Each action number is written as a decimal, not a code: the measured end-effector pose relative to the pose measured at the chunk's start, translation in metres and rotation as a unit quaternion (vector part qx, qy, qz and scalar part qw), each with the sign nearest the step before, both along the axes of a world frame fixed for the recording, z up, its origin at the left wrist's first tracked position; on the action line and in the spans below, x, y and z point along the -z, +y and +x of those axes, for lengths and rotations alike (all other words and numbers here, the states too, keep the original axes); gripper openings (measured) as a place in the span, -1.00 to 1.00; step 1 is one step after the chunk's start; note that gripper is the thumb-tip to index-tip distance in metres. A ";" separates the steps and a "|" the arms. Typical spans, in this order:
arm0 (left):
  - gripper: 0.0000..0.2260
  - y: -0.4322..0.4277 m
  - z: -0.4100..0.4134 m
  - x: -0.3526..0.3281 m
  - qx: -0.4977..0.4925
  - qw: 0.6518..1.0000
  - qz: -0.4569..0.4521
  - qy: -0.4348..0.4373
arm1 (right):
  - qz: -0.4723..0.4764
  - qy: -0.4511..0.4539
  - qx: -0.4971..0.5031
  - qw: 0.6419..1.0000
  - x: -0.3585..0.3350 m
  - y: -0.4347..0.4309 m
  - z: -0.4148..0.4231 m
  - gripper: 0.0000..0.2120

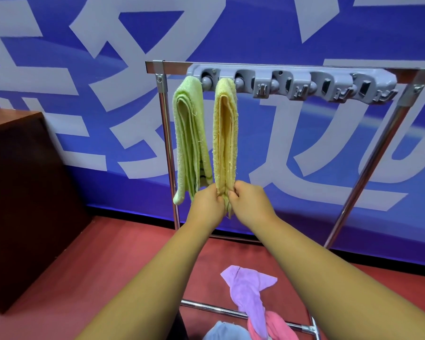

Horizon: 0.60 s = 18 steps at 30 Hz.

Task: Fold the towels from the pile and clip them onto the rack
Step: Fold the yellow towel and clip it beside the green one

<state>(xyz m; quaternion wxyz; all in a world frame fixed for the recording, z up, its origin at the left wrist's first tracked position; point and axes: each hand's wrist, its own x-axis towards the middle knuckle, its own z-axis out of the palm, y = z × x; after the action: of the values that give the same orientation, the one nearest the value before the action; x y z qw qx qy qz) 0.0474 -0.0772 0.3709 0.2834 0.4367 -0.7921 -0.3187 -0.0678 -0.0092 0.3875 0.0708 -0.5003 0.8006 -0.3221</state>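
A folded yellow towel [225, 133] hangs from the second clip of the grey clip bar [295, 83] on the metal rack [368, 163]. My left hand [207, 201] and my right hand [249, 200] both pinch its bottom end from either side. A folded green towel [190, 138] hangs from the first clip, just left of the yellow one. On the floor below lies the pile: a purple towel [247, 290], a pink towel [277, 326] and a blue towel [225, 331].
A dark brown wooden cabinet [22, 192] stands at the left. A blue banner wall [84, 69] is right behind the rack. The rack's lower rail [214, 308] crosses the red floor [108, 253] near the pile. Three clips to the right hold nothing.
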 end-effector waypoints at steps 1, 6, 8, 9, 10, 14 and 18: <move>-0.81 -0.001 0.000 0.001 0.004 1.000 0.000 -0.003 | 0.001 0.003 -0.001 1.000 0.001 -0.001 0.000 -0.69; -0.83 -0.005 0.001 0.002 0.006 1.000 0.012 0.011 | -0.026 -0.028 -0.008 0.999 0.006 -0.002 -0.003 -0.82; -0.84 -0.006 0.003 0.006 0.002 1.000 0.025 0.016 | -0.034 -0.065 -0.013 0.997 0.012 -0.001 -0.006 -0.84; -0.83 -0.007 0.003 0.010 -0.001 0.999 0.032 0.013 | -0.033 -0.082 -0.016 0.996 0.015 0.000 -0.007 -0.85; -0.81 -0.007 0.004 0.014 -0.001 0.999 0.034 0.011 | -0.028 -0.098 -0.020 0.995 0.019 0.002 -0.010 -0.83; -0.79 -0.009 0.007 0.041 -0.013 0.998 0.059 -0.029 | 0.021 -0.121 -0.029 0.992 0.040 0.012 -0.020 -0.57; -0.85 -0.012 0.006 0.067 -0.009 0.992 0.103 -0.078 | 0.047 -0.119 0.007 0.992 0.070 0.016 -0.037 -0.68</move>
<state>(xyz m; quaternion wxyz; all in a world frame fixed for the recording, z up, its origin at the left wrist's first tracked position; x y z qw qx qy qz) 0.0531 -0.0892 0.3037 0.1772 0.4945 -0.7706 -0.3608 -0.1049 0.0065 0.3175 0.1867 -0.4486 0.8044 -0.3419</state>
